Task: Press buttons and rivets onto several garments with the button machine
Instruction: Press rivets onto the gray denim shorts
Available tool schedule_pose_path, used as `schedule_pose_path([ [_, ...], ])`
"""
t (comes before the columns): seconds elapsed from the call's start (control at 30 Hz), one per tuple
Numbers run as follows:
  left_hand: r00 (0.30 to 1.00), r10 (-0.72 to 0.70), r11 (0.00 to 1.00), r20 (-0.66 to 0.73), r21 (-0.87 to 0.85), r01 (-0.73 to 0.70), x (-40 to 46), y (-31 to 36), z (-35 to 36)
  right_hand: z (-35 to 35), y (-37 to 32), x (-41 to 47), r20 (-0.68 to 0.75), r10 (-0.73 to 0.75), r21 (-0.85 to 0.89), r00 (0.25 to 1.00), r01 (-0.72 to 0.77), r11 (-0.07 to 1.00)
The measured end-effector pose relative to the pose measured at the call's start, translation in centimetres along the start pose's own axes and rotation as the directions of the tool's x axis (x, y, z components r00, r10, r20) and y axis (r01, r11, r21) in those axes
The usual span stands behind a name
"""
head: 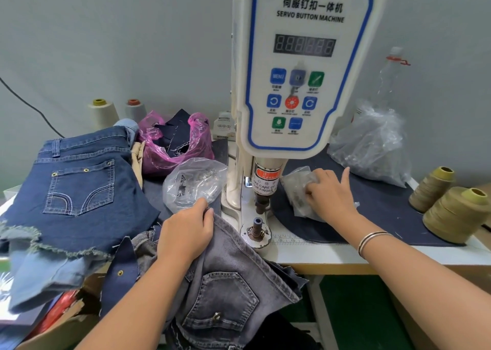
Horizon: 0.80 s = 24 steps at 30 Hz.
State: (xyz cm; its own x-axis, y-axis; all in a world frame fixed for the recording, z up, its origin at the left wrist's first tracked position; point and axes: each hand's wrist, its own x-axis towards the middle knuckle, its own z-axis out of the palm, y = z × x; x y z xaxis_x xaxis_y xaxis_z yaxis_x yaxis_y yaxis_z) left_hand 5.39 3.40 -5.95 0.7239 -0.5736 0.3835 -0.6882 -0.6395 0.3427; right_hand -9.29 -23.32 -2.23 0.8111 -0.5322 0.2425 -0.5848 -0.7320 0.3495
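L hand (186, 232) grips grey jeans (233, 283); R hand (329, 193) in small bag (297, 187).

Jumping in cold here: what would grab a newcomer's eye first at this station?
The tall white servo button machine with its blue-edged panel dominates the centre. Below it, the left hand grips grey denim shorts near the die, while the right hand reaches into a small clear bag on the dark mat. Blue denim shorts lie at left.

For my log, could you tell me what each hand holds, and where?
Left hand grips the grey denim garment at its top edge; right hand reaches into a small clear bag.
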Motion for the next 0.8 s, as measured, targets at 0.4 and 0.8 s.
schedule_pose_path([
  [0.4, 1.0, -0.009, 1.0, 0.0, 0.001, 0.009, 0.0, -0.1, 0.1, -2.7, 0.3, -3.2, -0.397, 0.118, 0.32, 0.91, 0.017, 0.947],
  [0.8, 1.0, -0.01, 1.0, -0.002, 0.014, 0.01, -0.1, -0.1, 0.2, -7.5, -8.6, -8.3, 0.526, -0.117, 0.658, 0.842, -0.49, -0.572],
])
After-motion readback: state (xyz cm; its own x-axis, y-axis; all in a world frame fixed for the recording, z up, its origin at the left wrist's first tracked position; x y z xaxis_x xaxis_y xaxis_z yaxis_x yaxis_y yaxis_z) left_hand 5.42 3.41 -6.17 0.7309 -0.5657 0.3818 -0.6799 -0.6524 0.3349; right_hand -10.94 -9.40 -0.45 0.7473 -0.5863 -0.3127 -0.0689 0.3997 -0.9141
